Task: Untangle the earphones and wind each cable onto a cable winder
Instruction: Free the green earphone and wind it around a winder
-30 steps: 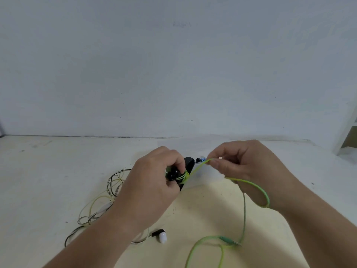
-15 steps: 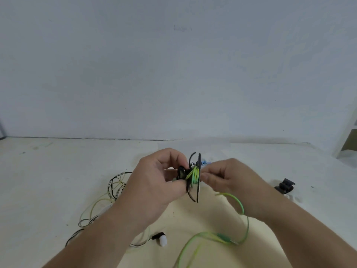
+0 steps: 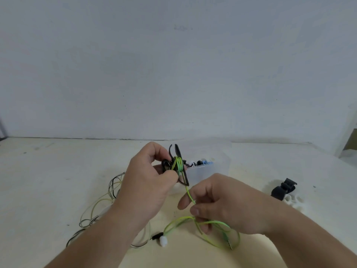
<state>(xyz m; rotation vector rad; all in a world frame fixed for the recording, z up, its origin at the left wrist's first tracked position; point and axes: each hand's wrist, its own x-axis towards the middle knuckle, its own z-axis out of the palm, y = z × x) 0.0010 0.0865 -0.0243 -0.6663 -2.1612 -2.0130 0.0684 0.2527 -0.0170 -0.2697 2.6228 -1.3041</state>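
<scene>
Head view: the green cable [image 3: 190,196] is partly wound on the black winder [image 3: 181,166], with a few yellow-green turns round its middle. I hold that winder in my left hand [image 3: 146,182], fingers and thumb curled round its near side, lifted clear of the table [image 3: 48,180]. From the winder the cable runs down into my right hand [image 3: 228,206], which sits just below and to the right of the left grip. There I pinch it between thumb and forefinger. Under my right hand the slack hangs in loose loops, and its plug [image 3: 229,242] lies beneath my right wrist. A black earbud with a white tip [image 3: 162,240] lies on the table below both hands, beside the loops. To the left of my left wrist sits a tangle of thin black and pale wires [image 3: 108,198]. Just behind the winder stands a clear plastic box [image 3: 202,171] holding small black, white and blue pieces. Well to the right of my right hand lies a second black winder [image 3: 284,189], touching something white [image 3: 291,201].
</scene>
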